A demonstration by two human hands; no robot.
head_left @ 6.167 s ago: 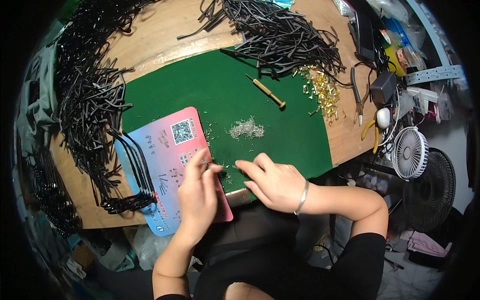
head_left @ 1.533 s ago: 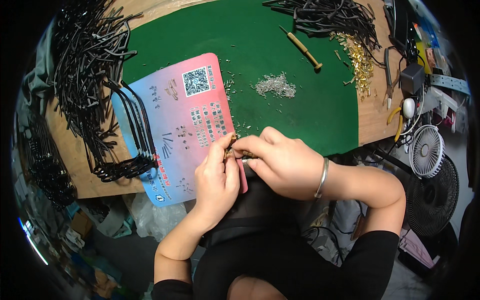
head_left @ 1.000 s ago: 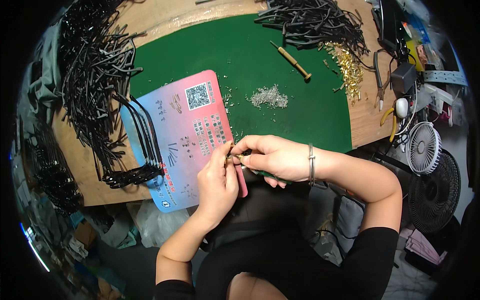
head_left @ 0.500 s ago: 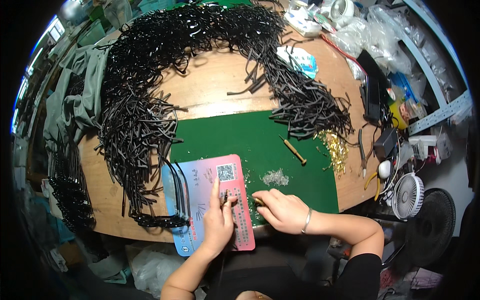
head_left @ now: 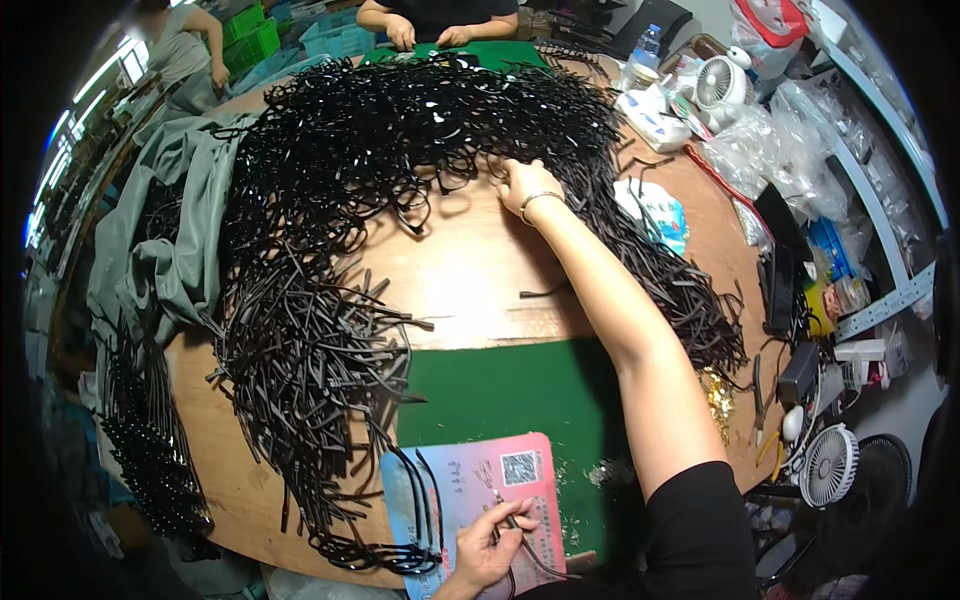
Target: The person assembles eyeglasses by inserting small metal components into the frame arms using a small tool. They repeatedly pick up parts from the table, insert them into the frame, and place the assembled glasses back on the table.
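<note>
My left hand (head_left: 488, 548) is closed on a thin black eyeglass temple (head_left: 540, 557), which sticks out toward the lower right above a blue-and-pink printed sheet (head_left: 455, 515). Whether a front part is joined to it is hidden. My right arm is stretched far forward. At its end my right hand (head_left: 530, 188), with a bracelet at the wrist, has its fingers curled at the near edge of a big heap of black eyeglass frames (head_left: 400, 125), pinching one at the rim. Several black temples (head_left: 425, 500) lie side by side on the sheet's left part.
Piles of temples extend down the left (head_left: 310, 360) and right sides of the wooden table (head_left: 450, 270). A green mat (head_left: 500, 390) carries small clear bits (head_left: 610, 472); gold-coloured parts (head_left: 718, 400) lie beside my forearm. Small white fans (head_left: 830, 465) stand right. Another person's hands (head_left: 430, 35) work across the table.
My right hand has left the sheet's right side and reached forward to the frame heap. The left hand stays over the sheet. The view has tilted up, bringing other people in.
</note>
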